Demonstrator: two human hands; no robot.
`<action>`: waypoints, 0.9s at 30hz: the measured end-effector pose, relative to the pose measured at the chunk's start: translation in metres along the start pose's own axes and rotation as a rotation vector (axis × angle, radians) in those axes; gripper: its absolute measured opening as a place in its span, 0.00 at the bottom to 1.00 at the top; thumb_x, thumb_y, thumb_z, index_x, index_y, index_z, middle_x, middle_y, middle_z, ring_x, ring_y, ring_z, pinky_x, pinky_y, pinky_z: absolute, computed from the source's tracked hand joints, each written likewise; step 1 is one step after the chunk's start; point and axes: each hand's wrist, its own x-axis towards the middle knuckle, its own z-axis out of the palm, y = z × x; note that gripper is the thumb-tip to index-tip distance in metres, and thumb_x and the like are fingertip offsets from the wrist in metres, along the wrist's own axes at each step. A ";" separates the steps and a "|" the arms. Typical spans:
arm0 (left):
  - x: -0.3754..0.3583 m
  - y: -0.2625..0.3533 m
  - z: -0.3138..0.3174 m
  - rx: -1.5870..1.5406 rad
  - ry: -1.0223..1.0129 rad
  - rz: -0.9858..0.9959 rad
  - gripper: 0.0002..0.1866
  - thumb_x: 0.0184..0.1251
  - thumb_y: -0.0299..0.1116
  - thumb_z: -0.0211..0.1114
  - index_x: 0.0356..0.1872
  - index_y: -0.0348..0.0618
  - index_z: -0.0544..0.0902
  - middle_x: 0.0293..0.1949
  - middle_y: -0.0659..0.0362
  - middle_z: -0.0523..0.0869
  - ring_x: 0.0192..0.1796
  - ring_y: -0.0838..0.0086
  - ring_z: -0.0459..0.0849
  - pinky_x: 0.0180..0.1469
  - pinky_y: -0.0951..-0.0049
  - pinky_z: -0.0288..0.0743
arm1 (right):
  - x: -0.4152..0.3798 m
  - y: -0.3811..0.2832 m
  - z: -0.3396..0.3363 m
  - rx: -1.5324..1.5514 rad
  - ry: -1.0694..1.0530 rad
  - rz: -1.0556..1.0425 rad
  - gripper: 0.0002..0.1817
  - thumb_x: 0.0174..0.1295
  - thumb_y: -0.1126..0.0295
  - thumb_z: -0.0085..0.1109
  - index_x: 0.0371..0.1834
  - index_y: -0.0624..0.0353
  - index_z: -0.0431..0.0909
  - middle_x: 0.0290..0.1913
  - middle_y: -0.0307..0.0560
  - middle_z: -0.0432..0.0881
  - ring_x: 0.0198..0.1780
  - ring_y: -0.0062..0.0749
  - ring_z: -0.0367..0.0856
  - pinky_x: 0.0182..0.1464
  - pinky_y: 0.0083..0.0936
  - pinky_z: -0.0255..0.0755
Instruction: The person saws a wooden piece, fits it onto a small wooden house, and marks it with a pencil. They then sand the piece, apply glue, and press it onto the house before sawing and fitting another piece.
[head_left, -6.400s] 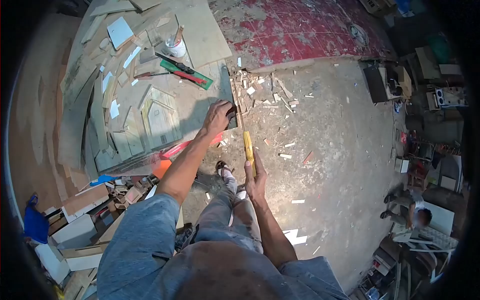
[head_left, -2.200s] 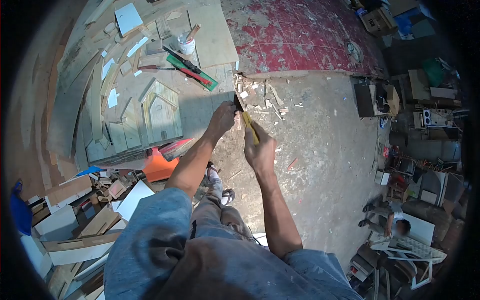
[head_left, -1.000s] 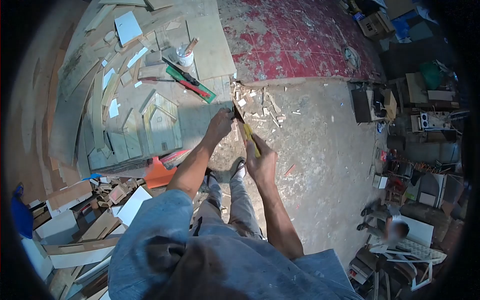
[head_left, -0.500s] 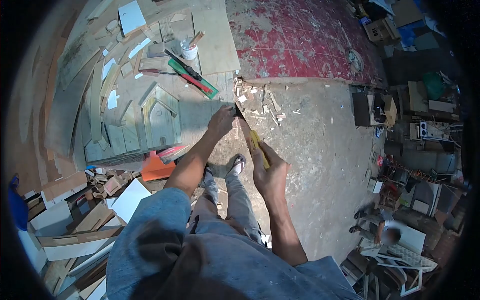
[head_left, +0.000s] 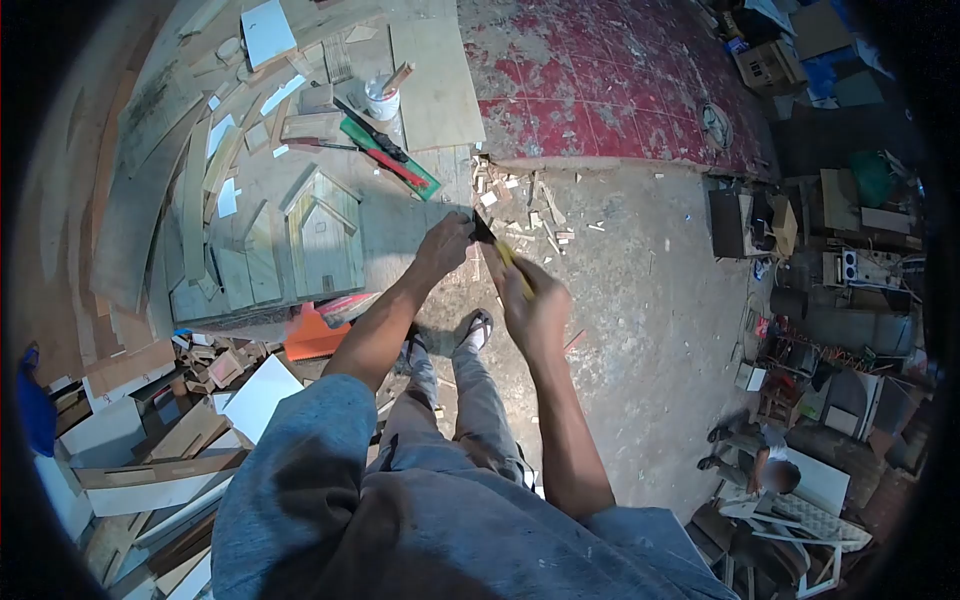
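My right hand grips the yellow handle of a hand saw, and is slightly blurred. The saw's dark blade points up and left, its tip close to my left hand. My left hand is closed at the right edge of the workbench, its fingers around the end of a thin reddish wood strip. This strip slants beneath the saw and my right hand; its far end shows beyond my right wrist. Exact contact between blade and strip is hard to make out.
On the bench lie a green-and-red tool, a white pot and wood pieces. Offcuts litter the concrete floor below a raised red floor. Boards are piled at lower left. Another person sits at lower right.
My right hand and the saw have moved up and left, toward my left hand. More dark blade shows beside the left fingers. My left hand has hardly moved.
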 end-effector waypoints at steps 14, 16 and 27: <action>-0.029 0.013 -0.016 0.118 0.069 -0.112 0.10 0.55 0.25 0.63 0.40 0.40 0.83 0.43 0.51 0.82 0.48 0.57 0.83 0.49 0.57 0.78 | -0.015 -0.012 -0.044 -0.041 0.064 -0.204 0.23 0.70 0.66 0.54 0.66 0.64 0.74 0.48 0.66 0.86 0.49 0.48 0.87 0.52 0.36 0.78; -0.044 0.028 -0.030 0.080 0.124 -0.202 0.15 0.55 0.25 0.65 0.46 0.39 0.80 0.40 0.51 0.85 0.43 0.55 0.86 0.46 0.56 0.79 | 0.015 -0.017 -0.019 -0.152 0.013 -0.276 0.24 0.70 0.67 0.55 0.68 0.62 0.71 0.46 0.66 0.85 0.46 0.53 0.87 0.49 0.39 0.78; -0.186 -0.067 -0.183 -1.146 0.753 -1.037 0.13 0.61 0.22 0.66 0.48 0.38 0.85 0.37 0.60 0.88 0.37 0.78 0.85 0.35 0.78 0.77 | 0.189 0.048 0.159 -0.574 -0.059 -0.821 0.28 0.69 0.63 0.54 0.70 0.62 0.67 0.46 0.54 0.82 0.48 0.49 0.80 0.54 0.45 0.70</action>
